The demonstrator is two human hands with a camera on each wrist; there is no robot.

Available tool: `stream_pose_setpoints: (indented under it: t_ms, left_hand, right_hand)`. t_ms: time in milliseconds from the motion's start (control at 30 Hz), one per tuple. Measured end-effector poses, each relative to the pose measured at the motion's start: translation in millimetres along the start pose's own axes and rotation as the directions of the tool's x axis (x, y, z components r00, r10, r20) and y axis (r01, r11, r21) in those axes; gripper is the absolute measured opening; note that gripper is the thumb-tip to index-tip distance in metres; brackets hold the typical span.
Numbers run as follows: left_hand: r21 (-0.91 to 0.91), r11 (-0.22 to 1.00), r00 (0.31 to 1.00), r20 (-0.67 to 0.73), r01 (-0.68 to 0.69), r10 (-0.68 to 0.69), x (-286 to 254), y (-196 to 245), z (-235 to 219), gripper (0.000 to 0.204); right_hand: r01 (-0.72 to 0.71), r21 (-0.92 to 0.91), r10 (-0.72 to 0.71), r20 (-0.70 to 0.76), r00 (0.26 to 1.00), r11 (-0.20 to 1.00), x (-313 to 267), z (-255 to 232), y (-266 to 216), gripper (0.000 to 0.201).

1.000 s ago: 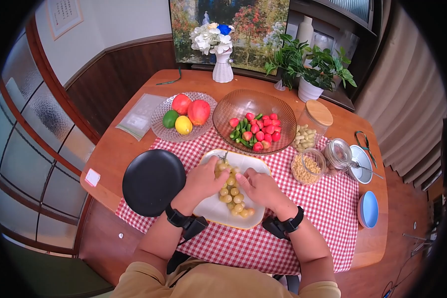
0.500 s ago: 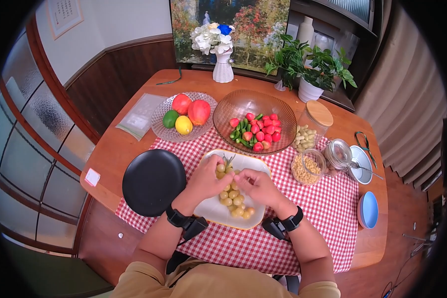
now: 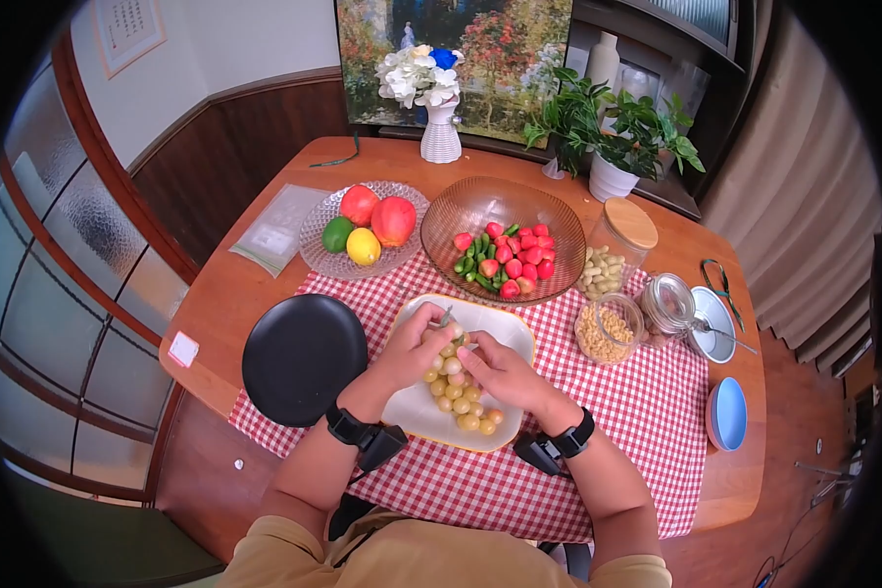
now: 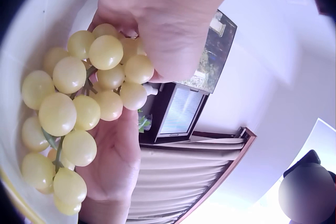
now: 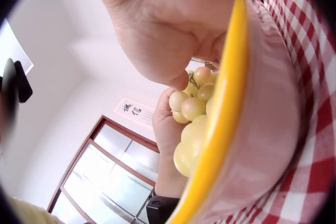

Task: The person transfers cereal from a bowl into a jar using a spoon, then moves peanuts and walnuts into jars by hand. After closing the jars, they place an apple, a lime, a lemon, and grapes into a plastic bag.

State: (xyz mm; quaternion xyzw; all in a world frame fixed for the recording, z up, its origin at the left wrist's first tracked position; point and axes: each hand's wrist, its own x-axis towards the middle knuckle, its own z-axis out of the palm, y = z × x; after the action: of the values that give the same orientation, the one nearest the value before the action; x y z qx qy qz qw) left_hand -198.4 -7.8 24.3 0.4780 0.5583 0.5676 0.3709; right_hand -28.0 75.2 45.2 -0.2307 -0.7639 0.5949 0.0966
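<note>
A bunch of pale yellow-green grapes [image 3: 454,394] hangs between both hands, its lower end in a white rectangular dish [image 3: 510,321] with a yellow rim. My left hand [image 3: 408,351] grips the bunch near its stem, fingers curled behind the upper grapes, as the left wrist view shows beside the grapes [image 4: 58,114]. From the other side my right hand [image 3: 508,374] holds the upper part, thumb against the grapes and fingertips hidden behind them. In the right wrist view, the dish's yellow rim [image 5: 231,98] covers part of the bunch.
Left of the dish lies a black plate [image 3: 304,361]. Behind are a glass fruit plate [image 3: 309,240] and an amber bowl [image 3: 451,211] of radishes and green peppers. Jars of nuts [image 3: 606,331] and a blue bowl [image 3: 726,414] stand right, on and beside a checkered cloth [image 3: 617,431].
Both hands have shifted their hold around the top of the bunch. The right fingers have gone from the front of the grapes to behind them, and the upper grapes have risen slightly.
</note>
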Motion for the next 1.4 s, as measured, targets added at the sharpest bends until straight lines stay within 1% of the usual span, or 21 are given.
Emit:
stream_pose_setpoints:
  t_ms: [33, 133, 167, 233, 367, 433, 467, 533, 567, 633, 767, 833, 867, 933, 1067, 1133, 1167, 1233, 1267, 1333, 1400]
  left_hand:
    - [0.081, 0.997, 1.000, -0.001, 0.009, -0.009, -1, 4, 1, 0.022]
    - [0.146, 0.989, 1.000, 0.003, 0.020, -0.021, -2, 9, 3, 0.025]
    - [0.146, 0.989, 1.000, 0.002, 0.020, -0.020, -2, 8, 3, 0.025]
    - [0.213, 0.976, 0.998, 0.052, -0.052, 0.042, -2, 5, 3, 0.020]
    - [0.235, 0.971, 0.998, 0.060, -0.033, 0.020, -1, -1, 1, 0.021]
    - [0.144, 0.990, 1.000, -0.019, 0.005, -0.002, 0, 3, 4, 0.024]
    - [0.144, 0.990, 1.000, -0.019, 0.005, -0.002, 0, 2, 4, 0.024]
    - [-0.033, 0.999, 0.999, -0.052, -0.003, 0.001, 0, 0, 4, 0.026]
    - [-0.033, 0.999, 0.999, -0.052, -0.003, 0.001, 0, 1, 3, 0.026]
    - [-0.189, 0.981, 0.998, -0.027, 0.050, -0.056, 0, 5, 0, 0.028]
    - [-0.213, 0.975, 0.998, -0.016, 0.062, -0.067, -1, 10, 1, 0.028]
    - [-0.018, 0.999, 0.999, 0.028, 0.038, -0.037, 0, 8, 1, 0.026]
    - [-0.018, 0.999, 0.999, 0.028, 0.038, -0.037, -1, 8, 2, 0.026]
    - [0.082, 0.997, 0.999, 0.033, -0.006, 0.003, -3, 10, 6, 0.025]
    - [0.030, 1.000, 1.000, -0.020, -0.002, 0.002, 0, 2, 4, 0.025]
    - [-0.009, 1.000, 0.999, -0.039, -0.006, 0.005, 1, 4, 2, 0.026]
    - [-0.009, 1.000, 0.999, -0.039, -0.006, 0.005, 1, 4, 1, 0.026]
    - [-0.169, 0.983, 0.995, -0.058, 0.075, -0.086, 1, 3, -1, 0.027]
    - [-0.169, 0.983, 0.995, -0.058, 0.075, -0.086, 1, 5, 0, 0.027]
    - [-0.170, 0.983, 0.992, -0.096, 0.063, -0.080, 0, 9, 2, 0.028]
    - [-0.122, 0.991, 0.996, -0.068, 0.056, -0.065, 0, 7, 0, 0.027]
  right_hand:
    - [-0.004, 0.011, 0.004, -0.006, 1.000, 1.000, 1, 1, 3, 0.044]
    - [0.062, 0.034, -0.059, -0.085, 0.995, 0.998, 5, 6, 17, 0.034]
    - [0.062, 0.034, -0.059, -0.085, 0.995, 0.998, 7, 6, 21, 0.034]
    - [0.082, 0.041, -0.078, -0.093, 0.993, 0.996, 9, 6, 25, 0.025]
    - [0.078, 0.020, -0.075, -0.129, 0.989, 0.997, 7, 9, 20, 0.022]
    - [0.105, 0.102, -0.093, -0.111, 0.989, 0.989, 8, 10, 22, 0.024]
    - [0.105, 0.102, -0.093, -0.111, 0.989, 0.989, 8, 10, 22, 0.024]
    - [0.130, 0.035, -0.125, -0.103, 0.987, 0.991, 7, 9, 19, 0.030]
    - [0.130, 0.035, -0.126, -0.103, 0.987, 0.991, 5, 8, 15, 0.030]
    - [0.061, -0.009, -0.061, -0.052, 0.997, 0.998, 3, 8, 7, 0.036]
    - [0.040, 0.007, -0.040, -0.008, 0.999, 0.999, 4, 8, 12, 0.033]
    - [0.005, 0.068, -0.004, -0.013, 1.000, 0.998, 4, 8, 13, 0.031]
    - [0.005, 0.069, -0.004, -0.014, 1.000, 0.998, 4, 9, 14, 0.031]
    - [0.025, 0.097, -0.022, -0.032, 0.999, 0.995, 4, 10, 15, 0.029]
    - [-0.023, 0.116, 0.026, -0.023, 0.999, 0.993, 3, 8, 7, 0.028]
    - [-0.026, 0.038, 0.025, 0.008, 1.000, 0.999, 2, 7, 5, 0.026]
    - [-0.025, 0.038, 0.025, 0.008, 1.000, 0.999, 2, 8, 5, 0.026]
    - [0.002, 0.058, -0.002, -0.004, 1.000, 0.998, 1, 9, 6, 0.025]
    - [0.003, 0.058, -0.002, -0.005, 1.000, 0.998, 1, 9, 8, 0.025]
    - [0.075, 0.015, -0.074, -0.055, 0.996, 0.997, 2, 11, 12, 0.024]
    - [0.045, 0.046, -0.043, -0.040, 0.998, 0.998, 5, 9, 17, 0.024]
